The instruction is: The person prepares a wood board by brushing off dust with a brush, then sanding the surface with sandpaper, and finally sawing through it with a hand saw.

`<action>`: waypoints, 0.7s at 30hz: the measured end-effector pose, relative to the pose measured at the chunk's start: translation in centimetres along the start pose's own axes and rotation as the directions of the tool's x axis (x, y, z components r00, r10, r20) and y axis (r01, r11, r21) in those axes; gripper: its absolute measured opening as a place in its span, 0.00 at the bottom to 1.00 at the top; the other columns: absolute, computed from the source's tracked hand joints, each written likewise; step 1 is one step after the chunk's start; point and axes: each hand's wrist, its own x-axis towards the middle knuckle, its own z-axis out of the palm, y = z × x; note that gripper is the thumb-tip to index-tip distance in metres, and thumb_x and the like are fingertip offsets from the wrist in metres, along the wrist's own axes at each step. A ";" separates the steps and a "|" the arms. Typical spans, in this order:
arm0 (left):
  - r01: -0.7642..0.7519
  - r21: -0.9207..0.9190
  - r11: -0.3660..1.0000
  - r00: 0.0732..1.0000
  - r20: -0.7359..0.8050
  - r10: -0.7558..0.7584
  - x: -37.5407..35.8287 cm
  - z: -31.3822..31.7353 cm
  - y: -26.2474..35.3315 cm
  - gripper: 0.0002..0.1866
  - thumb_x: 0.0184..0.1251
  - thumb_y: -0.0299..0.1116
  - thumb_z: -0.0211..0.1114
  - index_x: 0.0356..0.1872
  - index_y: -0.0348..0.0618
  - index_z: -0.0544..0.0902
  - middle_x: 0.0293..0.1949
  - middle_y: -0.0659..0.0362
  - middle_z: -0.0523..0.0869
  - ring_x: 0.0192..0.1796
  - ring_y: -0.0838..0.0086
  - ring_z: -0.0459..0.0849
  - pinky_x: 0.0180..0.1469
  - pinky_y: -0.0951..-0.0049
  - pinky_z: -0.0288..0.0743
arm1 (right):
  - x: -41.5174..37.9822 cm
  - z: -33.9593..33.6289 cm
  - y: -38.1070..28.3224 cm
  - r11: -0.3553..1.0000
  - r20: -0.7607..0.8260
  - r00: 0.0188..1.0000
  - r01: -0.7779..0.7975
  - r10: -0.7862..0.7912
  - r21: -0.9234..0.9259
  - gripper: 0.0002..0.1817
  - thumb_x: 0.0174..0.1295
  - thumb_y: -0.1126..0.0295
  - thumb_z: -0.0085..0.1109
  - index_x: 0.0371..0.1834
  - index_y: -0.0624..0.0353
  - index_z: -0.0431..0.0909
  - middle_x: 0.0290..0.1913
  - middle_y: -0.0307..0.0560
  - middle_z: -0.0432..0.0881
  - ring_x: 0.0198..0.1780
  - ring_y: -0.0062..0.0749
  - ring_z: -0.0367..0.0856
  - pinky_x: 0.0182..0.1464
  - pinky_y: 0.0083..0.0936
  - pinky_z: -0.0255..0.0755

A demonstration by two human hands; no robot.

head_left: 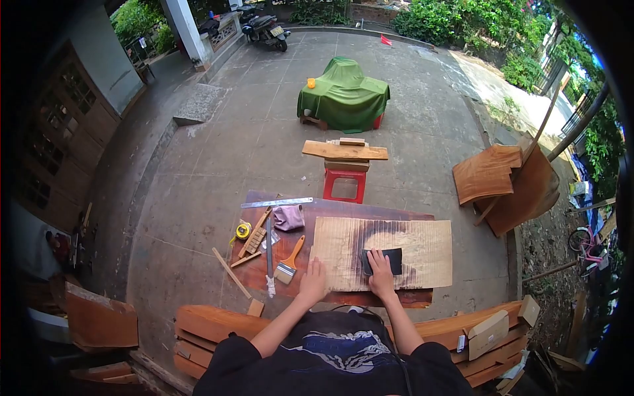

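Observation:
A sheet of ridged tan cardboard (429,254) lies on a dark reddish wooden tabletop (413,212), with blackish smears across its middle. My right hand (381,272) holds a black rectangular sheet, apparently sandpaper (394,259), down against the cardboard, fingers stretched over it. At the cardboard's left edge, my left hand (314,280) rests flat with its fingers out, holding nothing. Just left of that hand lies a wide paintbrush (290,263) with an orange handle.
Left on the tabletop are a metal ruler (277,202), purple cloth (288,218), yellow tape measure (243,230) and wood pieces. A red stool (345,185) bearing planks stands beyond. Farther back is a green-draped object (343,96). Wooden slabs (485,173) lean at right.

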 end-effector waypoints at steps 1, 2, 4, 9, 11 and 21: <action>-0.005 -0.004 1.000 1.000 -0.007 0.005 0.0 0.2 -0.1 0.60 0.53 0.47 0.85 0.82 0.29 0.59 0.85 0.34 0.55 0.86 0.40 0.57 0.76 0.47 0.73 | -0.3 -0.5 0.6 1.000 0.022 1.000 0.019 -0.019 0.002 0.45 0.53 0.85 0.53 0.82 0.58 0.68 0.83 0.55 0.68 0.85 0.56 0.60 0.86 0.57 0.52; -0.010 -0.007 1.000 1.000 -0.014 0.010 0.1 0.3 -0.3 0.60 0.53 0.47 0.85 0.82 0.29 0.59 0.85 0.34 0.55 0.86 0.40 0.57 0.76 0.48 0.73 | -0.7 -1.0 1.3 0.999 0.044 0.998 0.039 -0.039 0.004 0.44 0.54 0.86 0.53 0.82 0.57 0.69 0.83 0.53 0.68 0.85 0.55 0.60 0.86 0.57 0.51; -0.010 -0.014 1.000 1.000 -0.004 0.010 0.0 0.0 -0.3 0.60 0.54 0.47 0.85 0.82 0.29 0.59 0.85 0.34 0.54 0.86 0.40 0.57 0.76 0.49 0.73 | -1.5 -2.3 3.3 0.997 0.062 0.997 0.046 -0.049 0.057 0.44 0.55 0.88 0.51 0.81 0.53 0.70 0.82 0.49 0.70 0.85 0.53 0.62 0.86 0.57 0.52; -0.005 -0.029 1.000 1.000 -0.001 0.005 -0.1 0.0 -0.3 0.60 0.55 0.48 0.85 0.82 0.30 0.59 0.85 0.34 0.54 0.86 0.40 0.57 0.77 0.49 0.72 | -2.4 -5.3 7.5 0.988 -0.035 0.988 -0.152 0.152 0.016 0.41 0.57 0.89 0.50 0.79 0.55 0.73 0.81 0.53 0.73 0.84 0.56 0.64 0.86 0.59 0.52; 0.002 -0.047 0.999 1.000 0.004 -0.002 -0.1 -0.3 -0.1 0.60 0.55 0.48 0.85 0.82 0.30 0.59 0.85 0.34 0.54 0.86 0.39 0.57 0.77 0.49 0.72 | -1.9 -5.0 8.0 0.969 -0.110 0.963 -0.249 0.247 -0.006 0.40 0.60 0.89 0.48 0.80 0.57 0.72 0.81 0.55 0.72 0.84 0.58 0.63 0.86 0.58 0.52; -0.054 0.046 0.997 0.999 0.007 0.054 0.8 -0.4 -0.8 0.51 0.57 0.39 0.81 0.79 0.29 0.64 0.82 0.32 0.61 0.83 0.40 0.64 0.69 0.52 0.82 | -1.8 -1.0 1.9 0.977 0.170 0.968 0.162 -0.185 0.138 0.45 0.54 0.88 0.57 0.81 0.51 0.71 0.82 0.48 0.72 0.84 0.55 0.64 0.85 0.54 0.58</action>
